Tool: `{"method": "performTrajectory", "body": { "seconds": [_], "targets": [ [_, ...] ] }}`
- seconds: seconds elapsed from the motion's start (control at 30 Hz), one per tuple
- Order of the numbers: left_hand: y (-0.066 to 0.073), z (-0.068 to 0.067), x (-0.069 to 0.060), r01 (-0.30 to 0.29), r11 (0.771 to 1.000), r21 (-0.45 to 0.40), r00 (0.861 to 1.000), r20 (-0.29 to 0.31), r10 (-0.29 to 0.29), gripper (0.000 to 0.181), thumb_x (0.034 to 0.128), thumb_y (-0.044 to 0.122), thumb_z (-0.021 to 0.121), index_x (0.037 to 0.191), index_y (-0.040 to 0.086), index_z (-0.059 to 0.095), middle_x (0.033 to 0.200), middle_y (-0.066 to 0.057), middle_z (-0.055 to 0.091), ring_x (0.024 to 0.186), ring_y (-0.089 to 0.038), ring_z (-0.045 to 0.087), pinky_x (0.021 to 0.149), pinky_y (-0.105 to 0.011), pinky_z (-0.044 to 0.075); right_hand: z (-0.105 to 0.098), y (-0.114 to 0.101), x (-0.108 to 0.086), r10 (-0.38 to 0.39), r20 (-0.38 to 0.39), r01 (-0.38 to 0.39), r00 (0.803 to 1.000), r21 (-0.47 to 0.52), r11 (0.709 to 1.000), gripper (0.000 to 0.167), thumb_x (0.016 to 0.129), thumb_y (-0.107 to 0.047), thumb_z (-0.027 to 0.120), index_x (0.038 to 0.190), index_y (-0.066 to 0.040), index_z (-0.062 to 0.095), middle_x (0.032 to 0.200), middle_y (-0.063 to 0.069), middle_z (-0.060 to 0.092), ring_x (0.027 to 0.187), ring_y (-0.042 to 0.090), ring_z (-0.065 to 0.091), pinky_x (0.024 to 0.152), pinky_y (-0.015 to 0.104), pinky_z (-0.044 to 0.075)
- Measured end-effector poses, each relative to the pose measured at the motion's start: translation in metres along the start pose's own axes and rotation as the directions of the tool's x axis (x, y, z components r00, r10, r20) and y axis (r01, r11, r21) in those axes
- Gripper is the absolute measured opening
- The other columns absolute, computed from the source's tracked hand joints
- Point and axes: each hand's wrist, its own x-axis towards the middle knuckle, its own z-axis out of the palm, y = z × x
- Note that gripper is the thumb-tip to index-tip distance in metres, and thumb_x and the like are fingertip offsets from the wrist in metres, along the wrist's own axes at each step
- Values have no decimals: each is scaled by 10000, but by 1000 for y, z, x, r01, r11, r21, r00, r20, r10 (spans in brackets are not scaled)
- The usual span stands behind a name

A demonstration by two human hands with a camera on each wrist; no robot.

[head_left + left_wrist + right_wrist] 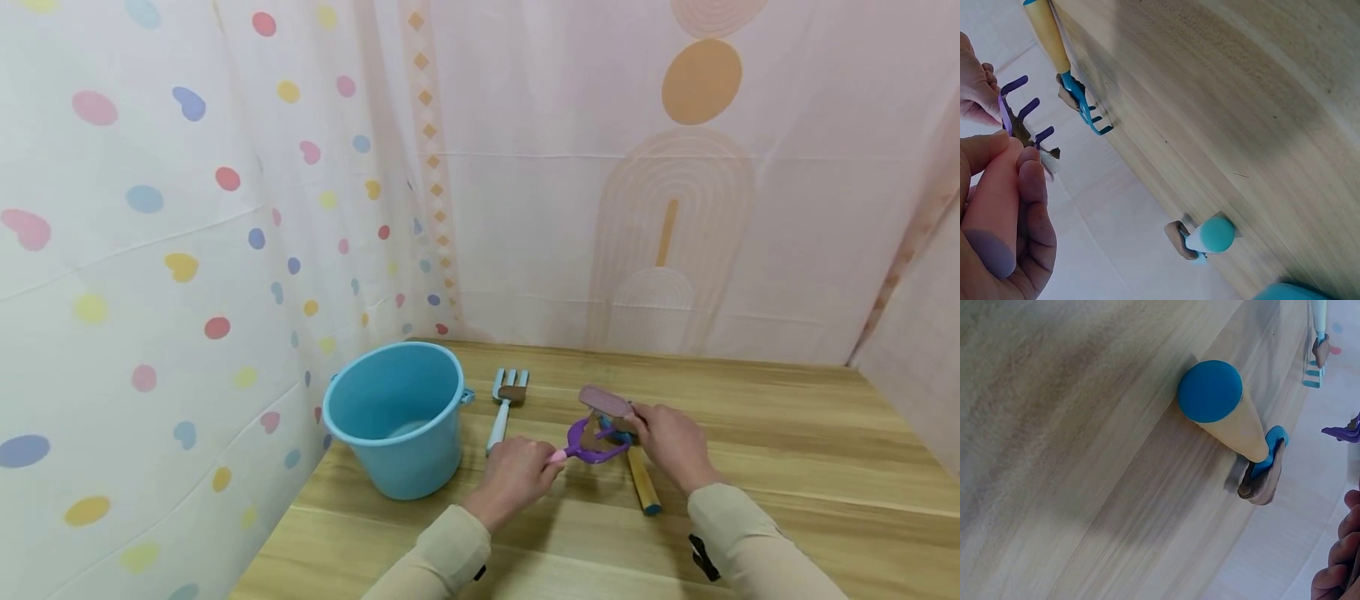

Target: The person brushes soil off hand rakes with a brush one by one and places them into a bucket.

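Note:
My left hand (517, 475) grips the pink handle (994, 206) of a small purple hand rake (596, 457), its tines pointing right in the head view. Brown mud-like matter clings between the tines (1020, 130). My right hand (675, 442) holds a mauve oval brush (606, 402) against or just above the rake's head; whether they touch cannot be told. In the left wrist view, pale bristles show behind the tines. Only curled fingers (1342, 550) of the right hand appear in the right wrist view.
A blue rake with a wooden handle (642, 482) lies below the right hand, a brown clump on its head. Left of it lies a light blue fork (498, 427), also with a brown clump. A blue bucket (420, 467) stands at the left on the wooden table (810, 467), near curtains.

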Motion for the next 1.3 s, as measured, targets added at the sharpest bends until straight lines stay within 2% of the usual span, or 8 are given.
{"method": "performTrajectory", "body": {
  "seconds": [0.3, 0.43, 0.6, 0.7, 0.87, 1.03, 1.1, 1.3],
  "targets": [
    [1, -2, -2, 15, 1000, -26, 1000, 3, -15, 223, 923, 319, 699, 738, 194, 690, 550, 131, 451, 490, -44, 411, 456, -230, 334, 2, -4, 2, 11, -22, -11, 1000, 22, 1000, 338, 998, -226, 607, 1259, -18, 661, 926, 147, 696, 635, 179, 532, 534, 359, 434],
    [2, 0, -2, 9, 999, -31, 1000, 14, -8, 194, 925, 323, 697, 795, 183, 729, 564, 131, 474, 499, -39, 418, 464, -218, 341, 0, -2, 1, 10, -47, -7, 999, 51, 999, 345, 998, -217, 605, 1257, 6, 653, 981, 188, 702, 680, 207, 580, 547, 369, 447],
    [-1, 3, -1, 33, 999, -41, 999, 31, -32, 208, 927, 330, 695, 775, 190, 718, 563, 132, 472, 508, -45, 426, 483, -230, 348, -6, 4, -2, 8, -46, -3, 999, 110, 994, 376, 1000, -220, 601, 1274, 37, 628, 813, 102, 660, 590, 189, 510, 498, 343, 384],
    [-4, 4, -1, 67, 997, -43, 997, 42, -65, 232, 928, 333, 695, 737, 201, 687, 555, 131, 454, 509, -54, 426, 490, -246, 350, -9, 8, -3, -27, -35, 31, 999, 116, 993, 367, 992, -235, 615, 1256, 17, 650, 766, 36, 631, 554, 142, 443, 482, 315, 345],
    [-9, 2, 0, 94, 994, -60, 995, 44, -92, 237, 918, 326, 709, 726, 195, 665, 549, 122, 448, 498, -67, 426, 477, -257, 347, -9, 11, -6, -153, -38, 155, 988, 81, 984, 297, 960, -257, 664, 1165, -51, 723, 684, -60, 559, 547, 85, 412, 492, 287, 339],
    [-8, 0, 0, 76, 995, -64, 997, 30, -74, 243, 917, 330, 712, 718, 202, 657, 547, 126, 447, 500, -65, 427, 476, -260, 351, -4, 12, -5, -208, -54, 211, 977, 50, 976, 267, 946, -237, 687, 1134, -55, 736, 728, -55, 629, 563, 65, 424, 518, 279, 359],
    [-7, -1, -1, 62, 996, -60, 998, 24, -61, 249, 918, 331, 709, 711, 205, 652, 547, 128, 444, 503, -61, 424, 478, -256, 351, -3, 11, -4, -194, -52, 197, 980, 48, 979, 227, 949, -232, 683, 1096, -71, 746, 783, -24, 669, 592, 79, 458, 540, 300, 384],
    [-4, -2, -2, 30, 998, -60, 1000, 0, -30, 281, 928, 334, 695, 686, 211, 625, 536, 138, 422, 491, -51, 407, 467, -235, 331, -5, 5, 0, -150, -27, 151, 988, 16, 988, 166, 960, -255, 665, 977, -105, 734, 738, -16, 630, 610, 124, 481, 559, 346, 402]
  ]
}}
